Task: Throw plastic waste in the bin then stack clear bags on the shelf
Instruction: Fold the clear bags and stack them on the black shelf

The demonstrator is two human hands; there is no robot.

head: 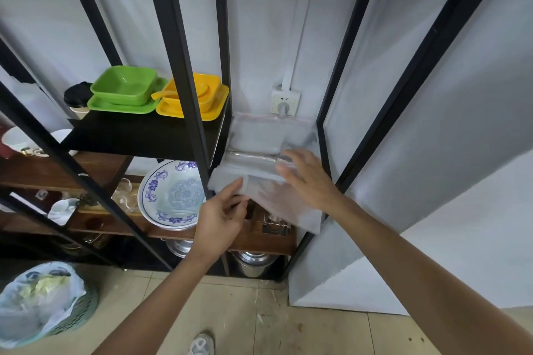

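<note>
- White sneaker toe [201, 345], bottom edge of view, on beige floor tiles [317, 334].
- Green slotted waste basket lined with a pale plastic bag [40, 304], lower left on the floor, well apart from both hands; crumpled plastic inside.
- Left hand [222, 217]: thumb and fingers pinch the near left corner of the stack of clear zip-seal plastic bags [268, 158].
- Right hand [307, 179]: fingers straight and spread, pressing flat on the stack's right side.
- Stack lies in the narrow bay between the black metal shelf frame [184, 66] and the right-hand uprights; long axis runs near-to-far, red-lined zip edge at the wall end, near end overhanging the front edge.
- Blue-patterned white porcelain plate [170, 196], just left of the stack, lower wooden shelf.
- Green square plastic dish set [127, 89] and yellow square plastic dish set [199, 101], upper black shelf.
- White wall socket with grey plug [284, 101], just beyond the stack.
</note>
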